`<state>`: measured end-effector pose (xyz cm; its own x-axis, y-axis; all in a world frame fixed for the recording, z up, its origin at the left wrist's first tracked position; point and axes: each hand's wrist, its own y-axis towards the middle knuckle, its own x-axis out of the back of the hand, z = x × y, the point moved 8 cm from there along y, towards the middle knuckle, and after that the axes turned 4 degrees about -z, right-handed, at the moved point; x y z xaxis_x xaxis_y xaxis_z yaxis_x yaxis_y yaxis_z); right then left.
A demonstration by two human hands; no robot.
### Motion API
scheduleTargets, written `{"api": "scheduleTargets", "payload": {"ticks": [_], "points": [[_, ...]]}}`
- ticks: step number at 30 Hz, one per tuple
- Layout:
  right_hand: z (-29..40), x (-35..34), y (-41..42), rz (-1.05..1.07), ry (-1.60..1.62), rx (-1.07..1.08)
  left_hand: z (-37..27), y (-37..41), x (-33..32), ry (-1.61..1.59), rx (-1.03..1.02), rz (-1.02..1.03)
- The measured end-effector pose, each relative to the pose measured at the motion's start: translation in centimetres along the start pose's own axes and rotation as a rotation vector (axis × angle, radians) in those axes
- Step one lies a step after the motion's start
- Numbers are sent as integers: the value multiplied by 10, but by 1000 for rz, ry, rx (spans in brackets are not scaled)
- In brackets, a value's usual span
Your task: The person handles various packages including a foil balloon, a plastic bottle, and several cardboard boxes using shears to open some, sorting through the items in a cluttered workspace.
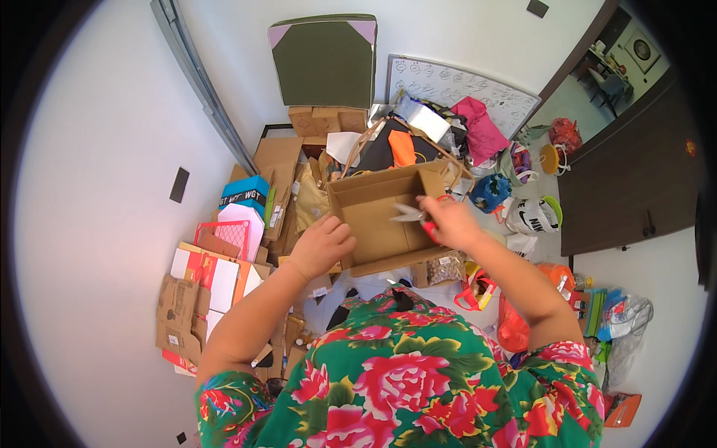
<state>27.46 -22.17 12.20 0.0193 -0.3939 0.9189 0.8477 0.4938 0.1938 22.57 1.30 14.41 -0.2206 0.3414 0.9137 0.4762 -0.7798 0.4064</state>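
Observation:
In front of me is an open-topped cardboard box (375, 224), with nothing visible inside it. My left hand (323, 246) grips the box's left wall, fingers curled over the edge. A pair of scissors (410, 213) with red handles is in my right hand (448, 221), over the right part of the box. Their metal blades point left and are spread apart. Under the box's near right corner, a clear bag of round brown items (445, 269) shows partly.
Flattened cardboard (178, 313) and a blue box (245, 193) are piled at the left. A whiteboard (459, 89) leans on the back wall. Several bags, among them a white Nike bag (532, 215) and a red bag (512, 322), crowd the floor at right near a dark door (627, 185).

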Motion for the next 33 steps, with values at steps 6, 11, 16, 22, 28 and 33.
{"api": "scheduleTargets", "payload": {"ticks": [6,11,16,22,28,33], "points": [[-52,9,-43,-348,80,-462,16,-8,12,29,-40,-114],[-84,-36,-70,-322,218,-660,21,-6,14,-37,-65,-79],[-56,-33,-96,-368,391,-771,55,-40,18,-73,329,-188],[-43,-42,-97,-378,358,-784,70,-82,-67,-979,1096,-165],[-65,-57,-69,-217,376,-736,96,-94,-144,-1146,1206,128],[-97,-60,-42,61,575,-783,115,-80,-143,-1159,1610,402]]}}
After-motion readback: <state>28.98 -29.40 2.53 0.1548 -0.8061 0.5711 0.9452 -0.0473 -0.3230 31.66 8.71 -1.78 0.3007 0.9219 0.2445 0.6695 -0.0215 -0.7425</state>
